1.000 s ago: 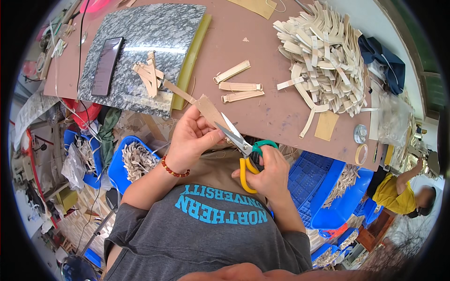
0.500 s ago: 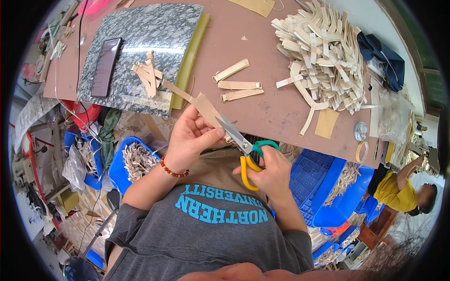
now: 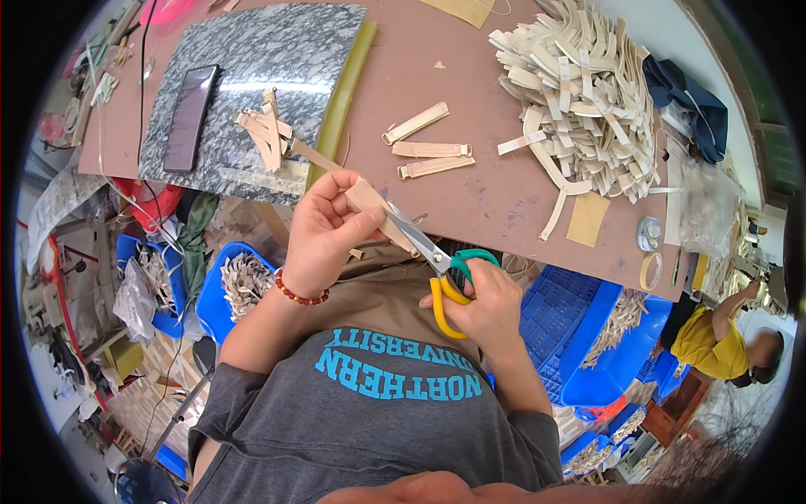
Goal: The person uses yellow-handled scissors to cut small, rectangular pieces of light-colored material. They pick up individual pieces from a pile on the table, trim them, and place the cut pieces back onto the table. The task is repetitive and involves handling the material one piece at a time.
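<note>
Beige strap (image 3: 365,196) at frame center, pinched between thumb and fingers of the left hand (image 3: 332,223), which hides part of it. Right hand (image 3: 487,307) wrapped through the handles of green-and-yellow scissors (image 3: 438,259); blades against the strap's lower part, nearly together. Can't tell whether they bite or just overlap it. Narrow strip (image 3: 312,154) runs up-left from behind the left hand; can't confirm it's the same piece. Three finished-looking straps (image 3: 432,149) lie on the brown counter (image 3: 470,193), above center. Upper left: granite-patterned board (image 3: 260,50) with a small strap pile (image 3: 267,134) and a phone (image 3: 191,119), screen text too small to read. Upper right: big strap heap (image 3: 588,109), lower layers buried. Gray shirt (image 3: 353,437), bottom center: turquoise lettering, upside down. Person in yellow (image 3: 709,344), right edge, partly hidden.
</note>
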### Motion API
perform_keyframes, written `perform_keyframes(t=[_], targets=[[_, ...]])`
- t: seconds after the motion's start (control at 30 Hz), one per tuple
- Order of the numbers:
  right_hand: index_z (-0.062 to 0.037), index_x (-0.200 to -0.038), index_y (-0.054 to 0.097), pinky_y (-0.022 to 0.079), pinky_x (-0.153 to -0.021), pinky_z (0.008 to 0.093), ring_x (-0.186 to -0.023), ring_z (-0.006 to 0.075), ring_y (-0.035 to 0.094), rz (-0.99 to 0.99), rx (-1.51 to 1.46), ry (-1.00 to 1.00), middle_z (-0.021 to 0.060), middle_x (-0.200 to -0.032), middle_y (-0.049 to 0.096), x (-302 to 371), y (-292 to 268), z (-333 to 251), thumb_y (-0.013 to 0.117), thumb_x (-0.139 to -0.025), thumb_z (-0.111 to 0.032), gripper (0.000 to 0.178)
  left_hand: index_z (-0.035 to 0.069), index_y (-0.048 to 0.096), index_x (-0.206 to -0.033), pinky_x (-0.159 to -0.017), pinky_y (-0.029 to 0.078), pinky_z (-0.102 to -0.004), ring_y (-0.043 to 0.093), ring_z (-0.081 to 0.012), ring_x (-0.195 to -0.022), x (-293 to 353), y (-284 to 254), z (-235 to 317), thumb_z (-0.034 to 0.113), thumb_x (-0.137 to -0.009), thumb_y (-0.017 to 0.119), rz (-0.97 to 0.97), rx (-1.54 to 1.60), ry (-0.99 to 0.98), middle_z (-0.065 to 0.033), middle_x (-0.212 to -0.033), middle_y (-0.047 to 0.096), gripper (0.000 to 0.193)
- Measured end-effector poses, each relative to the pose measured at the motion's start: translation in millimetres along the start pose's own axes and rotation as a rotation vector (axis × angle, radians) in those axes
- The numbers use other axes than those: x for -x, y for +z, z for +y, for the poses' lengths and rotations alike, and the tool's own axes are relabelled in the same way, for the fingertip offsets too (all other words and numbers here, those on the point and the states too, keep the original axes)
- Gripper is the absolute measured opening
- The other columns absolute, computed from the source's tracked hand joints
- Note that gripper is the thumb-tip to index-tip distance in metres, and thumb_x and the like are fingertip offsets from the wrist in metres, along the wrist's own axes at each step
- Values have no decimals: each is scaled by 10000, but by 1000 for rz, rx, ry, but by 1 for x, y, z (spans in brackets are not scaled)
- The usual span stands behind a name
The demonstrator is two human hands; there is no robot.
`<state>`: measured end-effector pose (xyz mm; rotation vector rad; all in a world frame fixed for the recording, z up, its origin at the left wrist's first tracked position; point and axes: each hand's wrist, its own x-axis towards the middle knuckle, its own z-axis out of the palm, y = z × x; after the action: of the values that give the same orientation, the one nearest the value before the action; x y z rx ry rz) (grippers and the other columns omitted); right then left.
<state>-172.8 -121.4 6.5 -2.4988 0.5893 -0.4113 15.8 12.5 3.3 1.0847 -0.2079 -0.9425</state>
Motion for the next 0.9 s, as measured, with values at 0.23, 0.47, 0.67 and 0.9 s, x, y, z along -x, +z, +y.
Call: perform_keyframes(t=[0.23, 0.47, 0.67, 0.9], targets=[[-26, -865, 602, 412, -489, 303, -517, 176, 475, -37, -48, 35, 42, -634, 498, -5, -4, -4, 879, -447, -437, 648, 30, 482, -1090, -660, 553, -224, 631, -101, -796, 3, 8, 1, -29, -838, 614, 8, 4, -20, -41, -917, 630, 290], [-42, -825, 596, 396, -475, 301, -501, 172, 460, -37, -47, 34, 30, -607, 472, -4, -4, -2, 880, -454, -427, 605, 38, 471, -1099, -658, 551, -221, 633, -103, -815, 4, 8, 1, -31, -841, 612, -7, -6, -23, -40, -920, 624, 302], [-63, -752, 580, 370, -453, 302, -476, 169, 441, -38, -29, 25, 19, -564, 432, -4, -6, -4, 882, -471, -395, 530, 36, 461, -1102, -663, 548, -222, 635, -106, -817, 4, 9, 1, -33, -838, 618, -4, 7, -8, -49, -939, 624, 314], [-61, -762, 583, 375, -454, 301, -475, 166, 446, -27, -17, 13, 15, -563, 442, -5, -4, -3, 884, -477, -386, 527, 28, 451, -1105, -688, 553, -224, 640, -110, -829, 3, 7, 1, -38, -841, 616, -51, 5, -55, -70, -954, 629, 318]])
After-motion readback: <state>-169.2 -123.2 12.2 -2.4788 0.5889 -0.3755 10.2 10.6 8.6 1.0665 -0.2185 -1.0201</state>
